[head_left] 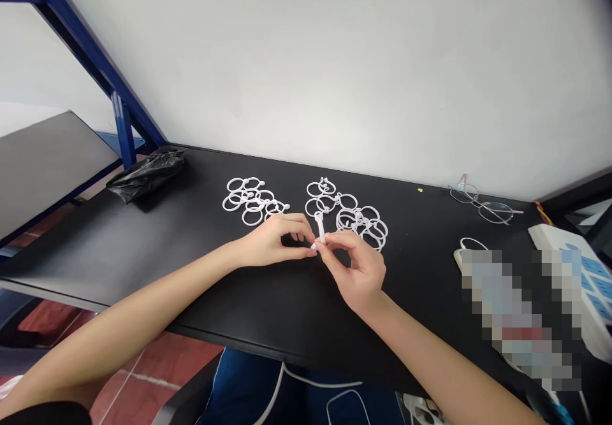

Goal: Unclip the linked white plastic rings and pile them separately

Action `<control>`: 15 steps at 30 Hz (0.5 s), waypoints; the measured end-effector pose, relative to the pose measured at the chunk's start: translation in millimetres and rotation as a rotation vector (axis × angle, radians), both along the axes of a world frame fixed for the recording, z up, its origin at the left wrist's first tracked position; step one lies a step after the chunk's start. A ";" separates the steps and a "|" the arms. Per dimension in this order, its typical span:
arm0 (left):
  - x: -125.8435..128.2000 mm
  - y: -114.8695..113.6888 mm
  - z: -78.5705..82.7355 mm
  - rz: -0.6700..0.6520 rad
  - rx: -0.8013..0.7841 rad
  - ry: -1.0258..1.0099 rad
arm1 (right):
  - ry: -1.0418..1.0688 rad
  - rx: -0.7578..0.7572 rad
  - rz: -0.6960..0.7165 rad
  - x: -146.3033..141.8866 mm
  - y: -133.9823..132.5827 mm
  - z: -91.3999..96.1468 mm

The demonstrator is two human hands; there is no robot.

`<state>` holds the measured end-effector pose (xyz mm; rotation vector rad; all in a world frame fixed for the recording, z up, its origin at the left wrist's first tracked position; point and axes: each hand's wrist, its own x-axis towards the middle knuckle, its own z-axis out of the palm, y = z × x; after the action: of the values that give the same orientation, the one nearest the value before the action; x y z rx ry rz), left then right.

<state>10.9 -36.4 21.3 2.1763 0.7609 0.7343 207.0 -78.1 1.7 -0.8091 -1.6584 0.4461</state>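
Observation:
Near the middle of the black table (268, 297), my two hands meet over a white curtain ring (320, 226), seen nearly edge-on with a small eyelet at its top. My right hand (356, 269) pinches its lower part between thumb and fingers. From the other side, the thumb and fingertip of my left hand (280, 240) close on a small white piece at its lower end; whether that belongs to the ring is hard to make out. Behind my left hand lies a cluster of white rings (252, 209). A second cluster of white rings (346, 202) spreads behind my right hand.
A crumpled black plastic bag (148, 173) lies at the back left. Eyeglasses (495, 213) rest at the back right, near a white power strip (595, 297) and a blurred-out object (516, 316) with a cable. A white wall (325, 81) rises behind the table.

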 end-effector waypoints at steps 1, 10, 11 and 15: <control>-0.2 0.4 -1.0 -0.003 -0.001 -0.001 | 0.000 -0.001 -0.004 -0.2 -0.3 -0.1; -0.3 3.2 0.6 0.047 -0.178 -0.157 | 0.027 -0.017 -0.029 -0.7 1.8 1.9; -0.9 4.0 0.6 0.055 -0.226 -0.195 | 0.026 -0.026 -0.052 -0.6 2.4 2.1; -3.2 6.3 0.6 0.057 -0.392 -0.317 | 0.075 -0.093 -0.131 -0.9 4.3 2.1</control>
<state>7.7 -30.1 22.0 1.6456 0.7322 0.8537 206.1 -73.8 3.8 -0.9530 -1.5146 0.4584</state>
